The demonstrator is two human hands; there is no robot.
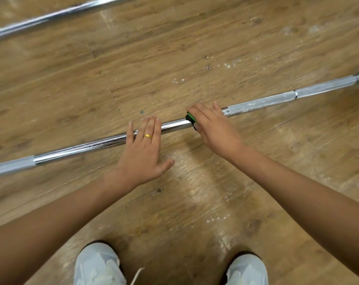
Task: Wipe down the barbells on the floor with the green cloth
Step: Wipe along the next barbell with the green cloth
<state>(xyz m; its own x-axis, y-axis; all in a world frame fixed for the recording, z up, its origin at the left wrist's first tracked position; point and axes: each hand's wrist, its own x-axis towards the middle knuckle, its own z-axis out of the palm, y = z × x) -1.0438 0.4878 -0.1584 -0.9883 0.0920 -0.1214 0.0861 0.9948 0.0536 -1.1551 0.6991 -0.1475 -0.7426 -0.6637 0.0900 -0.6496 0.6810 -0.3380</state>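
Wooden floor point(195, 48) from above. Clamps green cloth point(191, 118) round near barbell point(174, 124) mid-shaft with right hand point(213, 128); rests flat left hand point(141, 153) on it. Likely midway: chalky knurling point(256, 103) rightward and far barbell point(51, 17) apparently unwiped.

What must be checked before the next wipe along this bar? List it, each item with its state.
1. The green cloth is on the near barbell: ok, the right hand holds it against the bar.
2. Bar steadied: ok, the left hand rests straight fingers on it.
3. Cloth wrapped fully round the bar: cannot tell, the right hand hides most of it.
4. The knurled stretch to the right is clean: not ok, white marks show on it.
5. The shoes stand apart from the bar: ok.
6. The far barbell is wiped: cannot tell.
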